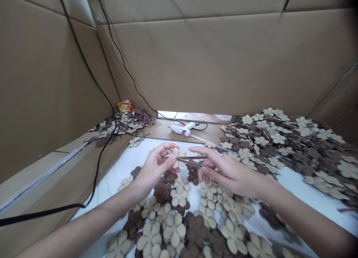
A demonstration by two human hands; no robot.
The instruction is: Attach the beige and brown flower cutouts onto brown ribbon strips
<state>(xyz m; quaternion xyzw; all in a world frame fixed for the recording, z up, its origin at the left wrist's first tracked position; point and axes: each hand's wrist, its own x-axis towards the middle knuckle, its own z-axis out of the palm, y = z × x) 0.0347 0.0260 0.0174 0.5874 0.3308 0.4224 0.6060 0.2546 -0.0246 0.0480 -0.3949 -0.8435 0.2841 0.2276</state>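
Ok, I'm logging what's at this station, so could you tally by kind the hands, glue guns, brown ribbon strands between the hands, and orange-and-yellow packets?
Hands, left hand and right hand: 2
Glue gun: 1
Brown ribbon strands: 2
Orange-and-yellow packet: 1
Total: 6

Flower cutouts [175,228] on white surface [122,165]

Cream flower [182,153] partly behind left hand [157,164]
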